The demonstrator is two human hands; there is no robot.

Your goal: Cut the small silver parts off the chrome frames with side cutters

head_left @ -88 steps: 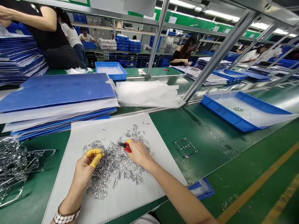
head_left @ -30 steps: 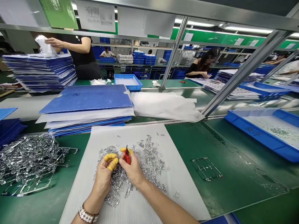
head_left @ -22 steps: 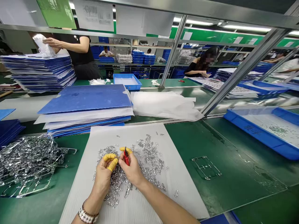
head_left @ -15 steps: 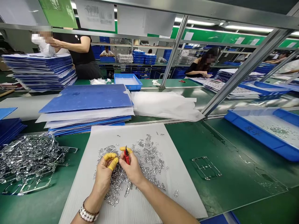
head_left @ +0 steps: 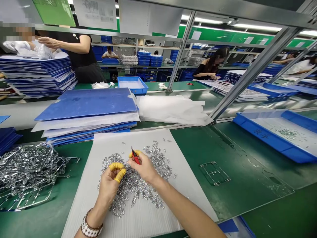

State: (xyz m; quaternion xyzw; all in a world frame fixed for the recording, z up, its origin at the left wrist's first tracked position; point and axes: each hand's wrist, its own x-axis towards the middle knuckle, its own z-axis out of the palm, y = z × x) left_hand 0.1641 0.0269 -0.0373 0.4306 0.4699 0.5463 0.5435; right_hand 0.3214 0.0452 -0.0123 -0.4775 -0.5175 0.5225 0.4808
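Observation:
Many small shiny metal pieces lie in a loose heap on a white foam sheet in front of me. My right hand is closed around red-handled nippers, their dark tip pointing up and away. Beside it, over the left part of the heap, my left hand is curled with thumb and fingers pinched together; whatever lies between them is too small or hidden to name. Yellow finger covers show on both hands. A tangled pile of chrome frames sits to the left of the sheet.
One chrome frame lies on the green table at right. Farther right is a blue tray with small bits. Blue boards are stacked behind the sheet. A slanted metal post rises at right. Several co-workers are at benches beyond.
My right hand has moved up and right, away from my left hand, and the nippers lean more to the left. My left hand stays pinched over the heap. The view has shifted slightly.

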